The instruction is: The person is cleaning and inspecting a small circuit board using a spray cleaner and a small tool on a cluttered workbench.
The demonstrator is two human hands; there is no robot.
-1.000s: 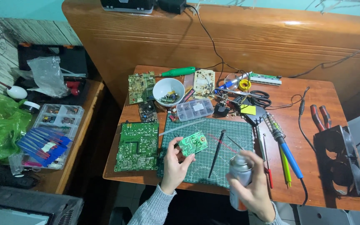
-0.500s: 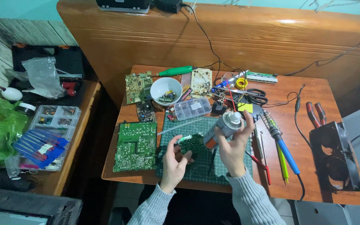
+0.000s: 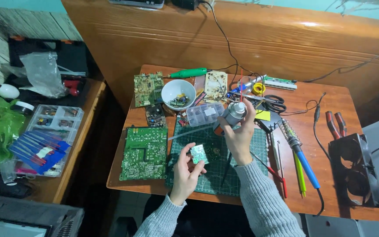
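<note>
My left hand (image 3: 184, 172) holds a small green circuit board (image 3: 199, 154) by its edge, just above the green cutting mat (image 3: 211, 173). My right hand (image 3: 237, 134) grips a silver spray can (image 3: 232, 113) with a thin red straw (image 3: 241, 84) sticking up from its nozzle. The can is raised over the far edge of the mat, a short way above and to the right of the small board. Both grey sleeves come in from the bottom of the view.
A large green circuit board (image 3: 144, 152) lies left of the mat. Behind are a white bowl of parts (image 3: 178, 93), a clear parts box (image 3: 204, 114), smaller boards and a green screwdriver (image 3: 187, 73). A soldering iron (image 3: 298, 150), pliers (image 3: 334, 122) and a black fan (image 3: 355, 171) lie right.
My right hand lifted the spray can from the table's front edge up and forward over the mat. The left hand lowered and turned the small board.
</note>
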